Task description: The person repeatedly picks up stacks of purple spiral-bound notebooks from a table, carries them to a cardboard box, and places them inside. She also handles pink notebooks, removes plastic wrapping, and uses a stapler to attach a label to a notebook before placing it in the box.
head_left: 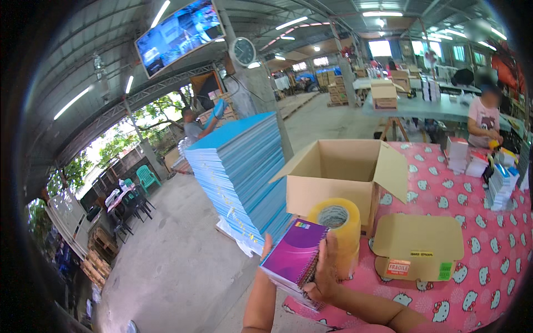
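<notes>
1. Purple is the colour of the cover on top of the small stack of spiral notebooks [297, 252], which is held between the two hands above the near left edge of the table.
2. By the right hand [326, 275], the wire-bound side of the stack is pressed; its fingers are laid close together and pointed upward, and the thumb is put lower, near the bottom corner.
3. By the left hand [267, 247], the opposite side is supported. Only one digit is clearly seen; the others are covered by the stack, so it cannot be told whether they are spread.
4. The notebooks are kept slightly tilted, with the cover turned up.
5. Just beyond the right hand, rolls of yellowish tape [351, 227] are piled one upon another.
6. Behind the tape, a cardboard box [322, 194] is placed with its flaps opened.
7. To the right, a flat cardboard piece [411, 236] is laid, on which red and green labels are stuck.
8. All these are carried by the table [383, 302], which is covered with pink patterned cloth.
9. On the left of the box, a tall stack of blue sheets [244, 177] is seen.
10. At the far right, a co-worker in a pale pink shirt [481, 119] is seen near stacked booklets [457, 154].
</notes>
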Demonstrator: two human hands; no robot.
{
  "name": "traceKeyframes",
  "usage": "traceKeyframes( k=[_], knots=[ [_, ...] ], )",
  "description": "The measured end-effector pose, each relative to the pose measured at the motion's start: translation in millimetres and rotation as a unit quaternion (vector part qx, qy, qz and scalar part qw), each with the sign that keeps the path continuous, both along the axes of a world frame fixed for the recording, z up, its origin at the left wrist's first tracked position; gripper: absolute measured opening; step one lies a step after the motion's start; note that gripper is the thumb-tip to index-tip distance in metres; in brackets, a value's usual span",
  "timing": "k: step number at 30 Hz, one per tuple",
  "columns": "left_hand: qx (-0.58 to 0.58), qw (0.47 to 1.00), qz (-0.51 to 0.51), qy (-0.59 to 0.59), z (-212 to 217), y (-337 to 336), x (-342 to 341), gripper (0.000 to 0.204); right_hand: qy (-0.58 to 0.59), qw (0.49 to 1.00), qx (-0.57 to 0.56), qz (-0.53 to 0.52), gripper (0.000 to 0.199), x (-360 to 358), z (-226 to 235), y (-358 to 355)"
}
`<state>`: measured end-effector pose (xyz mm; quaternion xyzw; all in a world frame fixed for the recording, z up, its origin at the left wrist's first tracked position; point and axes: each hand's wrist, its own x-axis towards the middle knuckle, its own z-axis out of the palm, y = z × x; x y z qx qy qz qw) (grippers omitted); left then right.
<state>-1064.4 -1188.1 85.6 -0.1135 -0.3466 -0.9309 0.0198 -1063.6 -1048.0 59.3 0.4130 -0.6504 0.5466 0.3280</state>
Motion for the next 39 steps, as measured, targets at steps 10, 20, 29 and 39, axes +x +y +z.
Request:
traceKeyframes(
  k=[10,20,29,39],
  knots=[
    [-0.155,0.967,0.197,0.048,8,-48,12,0.081,0.0,0.997,0.072,-0.006,0.103,1,10,16],
    [0.048,0.534,0.674,0.508,77,63,127,0.041,-0.034,0.994,0.033,-0.103,0.095,69,1,106],
    [0.073,0.904,0.009,0.421,42,293,167,0.042,-0.057,0.935,-0.007,-0.351,0.085,249,-53,272],
    [0.045,0.726,-0.661,0.182,-3,596,447,0.06,-0.236,0.561,-0.079,-0.789,0.07,657,-55,403]
  ],
)
